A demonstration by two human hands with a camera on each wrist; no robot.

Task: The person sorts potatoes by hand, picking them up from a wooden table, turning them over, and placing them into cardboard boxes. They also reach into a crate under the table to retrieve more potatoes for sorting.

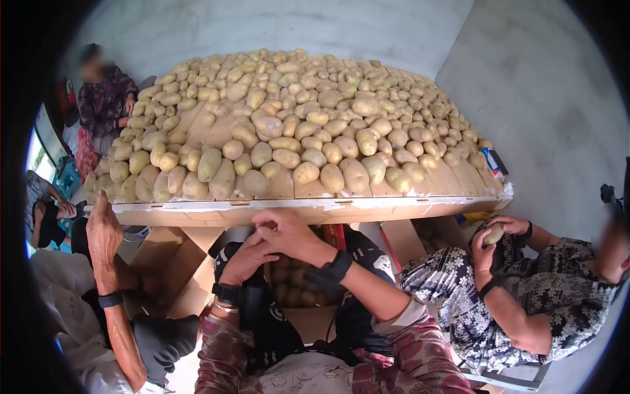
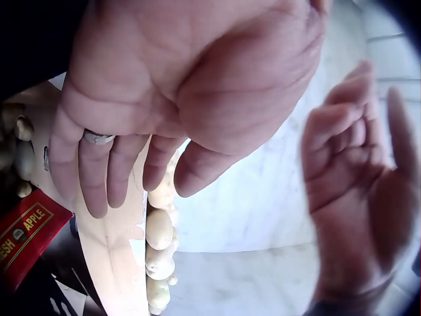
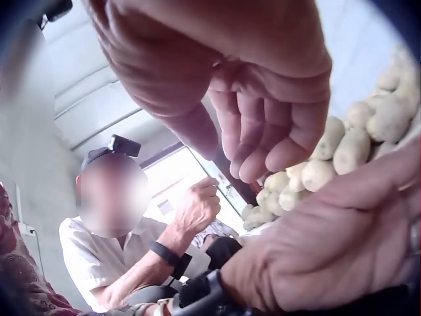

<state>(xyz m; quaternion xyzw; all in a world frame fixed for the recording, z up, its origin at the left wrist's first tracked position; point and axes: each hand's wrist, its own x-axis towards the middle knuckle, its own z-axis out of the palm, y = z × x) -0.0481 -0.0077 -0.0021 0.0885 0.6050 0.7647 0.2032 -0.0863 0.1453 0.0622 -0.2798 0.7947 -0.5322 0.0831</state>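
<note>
My left hand (image 1: 244, 261) hovers over my lap, just short of the table's front edge. Its fingers hang relaxed and bare of any object, with a ring (image 2: 99, 137) on one of them. Higher and to the right is my right hand (image 1: 295, 238), overlapping the left in the head view. In the right wrist view its fingers (image 3: 279, 118) droop in a loose curl around nothing. Beyond both hands, a broad heap of potatoes (image 1: 354, 175) covers the cardboard-topped table (image 1: 289, 213). Below them, between the knees, sits a box (image 1: 308, 320) with potatoes inside.
At the left, a person's raised hand (image 1: 104, 226) is near the table corner. To the right, another person holds a potato (image 1: 493, 234). Open cardboard boxes (image 1: 157, 253) stand under the table edge. A red printed panel (image 2: 33, 230) shows near my knees. Someone sits at the far left (image 1: 102, 98).
</note>
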